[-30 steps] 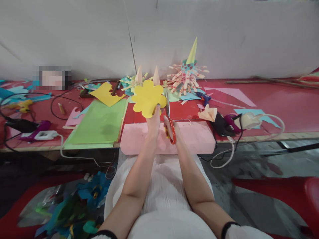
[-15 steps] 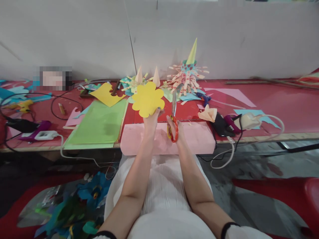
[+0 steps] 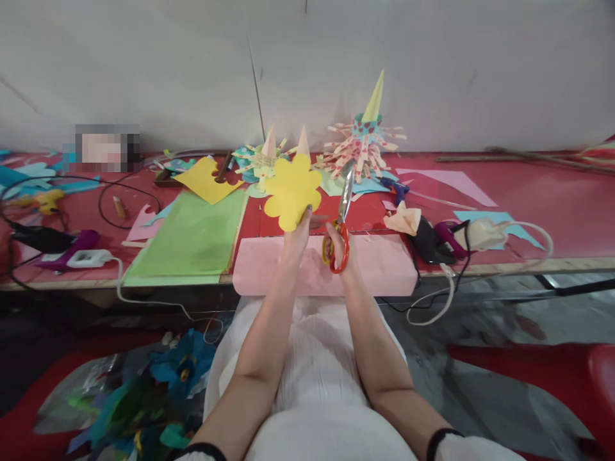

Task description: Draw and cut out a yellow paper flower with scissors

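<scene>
A yellow flower-shaped paper cutout (image 3: 292,191) is pinched at its lower edge by my left hand (image 3: 298,232), thumb on the near face. My right hand (image 3: 340,246) is closed on the scissors (image 3: 340,246), which have red and yellow handles. Their blades point up and away, apart from the paper, and look closed together. Below both hands lies a pink paper-covered block (image 3: 384,266) along the table's front edge. The yellow sheet (image 3: 202,181) with rounded notches cut from it rests further left.
Green paper sheets (image 3: 187,234) are stacked to the left. Behind stands a fringed paper figure with a yellow cone (image 3: 373,99). A blue glue gun (image 3: 396,189), a black power bank (image 3: 430,243) and white cables lie right. A yellow glue gun (image 3: 47,202) is far left.
The yellow flower has shifted slightly right and turned in my left hand. The scissors have tilted to the right, still in my right hand.
</scene>
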Motion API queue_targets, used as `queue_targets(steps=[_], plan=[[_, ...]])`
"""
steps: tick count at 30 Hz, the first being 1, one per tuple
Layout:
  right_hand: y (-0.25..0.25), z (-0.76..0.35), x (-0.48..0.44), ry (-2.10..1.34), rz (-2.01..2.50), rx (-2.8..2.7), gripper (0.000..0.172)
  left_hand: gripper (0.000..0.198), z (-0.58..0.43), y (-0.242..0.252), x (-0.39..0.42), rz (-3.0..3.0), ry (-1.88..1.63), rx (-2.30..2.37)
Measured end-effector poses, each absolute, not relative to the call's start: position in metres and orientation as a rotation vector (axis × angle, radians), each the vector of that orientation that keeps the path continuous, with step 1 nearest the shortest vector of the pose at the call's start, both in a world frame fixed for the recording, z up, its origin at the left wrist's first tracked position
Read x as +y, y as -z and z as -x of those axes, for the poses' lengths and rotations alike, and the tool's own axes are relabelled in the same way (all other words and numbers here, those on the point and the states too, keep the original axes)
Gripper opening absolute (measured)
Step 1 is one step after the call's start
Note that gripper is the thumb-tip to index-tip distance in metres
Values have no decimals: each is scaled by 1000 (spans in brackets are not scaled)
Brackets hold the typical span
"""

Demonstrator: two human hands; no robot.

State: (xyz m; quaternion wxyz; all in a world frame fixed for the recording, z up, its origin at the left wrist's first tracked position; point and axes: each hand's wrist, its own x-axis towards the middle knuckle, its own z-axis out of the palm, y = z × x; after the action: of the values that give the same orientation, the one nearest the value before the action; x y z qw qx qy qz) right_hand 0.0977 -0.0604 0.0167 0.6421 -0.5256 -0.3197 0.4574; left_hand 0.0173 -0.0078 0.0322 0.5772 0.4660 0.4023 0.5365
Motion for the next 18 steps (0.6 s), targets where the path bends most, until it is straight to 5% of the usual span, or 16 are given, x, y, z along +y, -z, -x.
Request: queue_targets(steps=[11,18], plan=[[-42,-101,-63,-783,937,-544,42,40,-4,-36,-9,-1930,-1258,1122],[-39,-108,-63,-685,1100,-592,43,39,-3,-36,-10,-1764,-1348,1146]])
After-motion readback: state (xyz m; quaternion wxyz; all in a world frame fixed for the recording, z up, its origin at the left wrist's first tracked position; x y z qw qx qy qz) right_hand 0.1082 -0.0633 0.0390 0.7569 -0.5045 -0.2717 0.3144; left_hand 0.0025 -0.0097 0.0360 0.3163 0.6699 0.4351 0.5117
